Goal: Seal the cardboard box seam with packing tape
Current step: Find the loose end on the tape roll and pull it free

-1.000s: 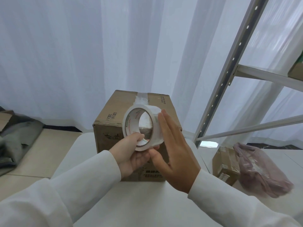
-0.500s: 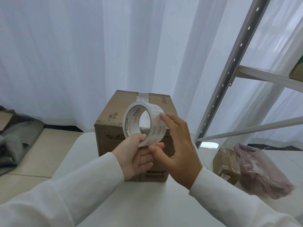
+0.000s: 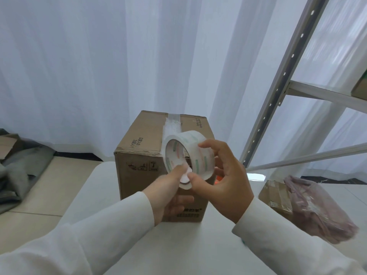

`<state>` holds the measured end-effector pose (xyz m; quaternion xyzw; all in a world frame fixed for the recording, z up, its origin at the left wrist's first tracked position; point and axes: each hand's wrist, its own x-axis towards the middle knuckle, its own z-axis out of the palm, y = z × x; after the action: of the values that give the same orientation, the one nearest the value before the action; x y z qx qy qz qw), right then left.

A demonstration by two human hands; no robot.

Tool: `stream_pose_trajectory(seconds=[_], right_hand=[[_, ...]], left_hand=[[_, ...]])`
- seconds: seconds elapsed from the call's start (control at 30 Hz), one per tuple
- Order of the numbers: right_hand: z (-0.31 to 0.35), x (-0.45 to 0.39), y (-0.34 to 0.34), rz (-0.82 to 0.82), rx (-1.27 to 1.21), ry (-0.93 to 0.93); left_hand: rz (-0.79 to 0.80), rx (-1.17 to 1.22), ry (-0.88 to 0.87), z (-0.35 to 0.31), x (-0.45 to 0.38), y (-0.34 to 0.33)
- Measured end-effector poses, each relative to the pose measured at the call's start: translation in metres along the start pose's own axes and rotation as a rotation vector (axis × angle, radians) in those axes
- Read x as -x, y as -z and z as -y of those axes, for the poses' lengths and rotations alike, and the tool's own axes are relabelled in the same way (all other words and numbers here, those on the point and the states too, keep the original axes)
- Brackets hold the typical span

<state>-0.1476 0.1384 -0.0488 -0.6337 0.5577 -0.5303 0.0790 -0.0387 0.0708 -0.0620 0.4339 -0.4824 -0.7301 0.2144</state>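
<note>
A brown cardboard box (image 3: pixel 143 147) stands on the white table (image 3: pixel 178 245), with a strip of clear tape along the far part of its top seam. In front of the box I hold a roll of clear packing tape (image 3: pixel 198 153) upright. My left hand (image 3: pixel 170 193) grips the roll's lower rim, thumb inside the core. My right hand (image 3: pixel 224 181) wraps the roll's right side, its thumb and forefinger on the outer face. The near part of the box seam is hidden behind the roll.
A grey metal shelf frame (image 3: pixel 278 82) rises at the right. Below it lie a small cardboard box (image 3: pixel 274 195) and a pinkish plastic bag (image 3: pixel 317 209). Grey cloth (image 3: pixel 17 173) lies on the floor at left. White curtains hang behind.
My right hand went from flat against the roll's side to curled around it with fingertips on the tape. The roll has turned and shifted slightly right.
</note>
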Motion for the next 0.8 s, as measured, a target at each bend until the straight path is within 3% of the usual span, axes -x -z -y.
stream_pose_trajectory(seconds=[0.07, 0.17, 0.23, 0.37, 0.47, 0.6, 0.8], right_hand=[[0.000, -0.001, 0.005, 0.006, 0.043, -0.022], [-0.005, 0.000, 0.011, 0.033, 0.006, -0.102], [-0.007, 0.003, 0.011, 0.045, -0.051, -0.152], [-0.007, 0.007, 0.003, 0.070, -0.067, -0.149], [-0.009, 0.009, -0.003, 0.053, -0.016, -0.148], [-0.011, 0.010, -0.006, 0.039, 0.040, -0.143], [-0.011, 0.010, -0.005, 0.039, 0.051, -0.152]], left_hand=[[-0.134, -0.059, -0.248, -0.006, -0.001, 0.004], [-0.416, -0.381, -0.798, -0.010, 0.001, 0.016], [-0.446, -0.560, -1.066, -0.014, 0.005, 0.022], [-0.197, -0.856, -1.009, -0.016, 0.006, 0.024], [-0.260, -0.986, -0.979, -0.009, 0.006, 0.021], [-0.343, -0.985, -0.986, -0.010, 0.011, 0.017], [-0.310, -0.922, -0.853, -0.011, 0.011, 0.018]])
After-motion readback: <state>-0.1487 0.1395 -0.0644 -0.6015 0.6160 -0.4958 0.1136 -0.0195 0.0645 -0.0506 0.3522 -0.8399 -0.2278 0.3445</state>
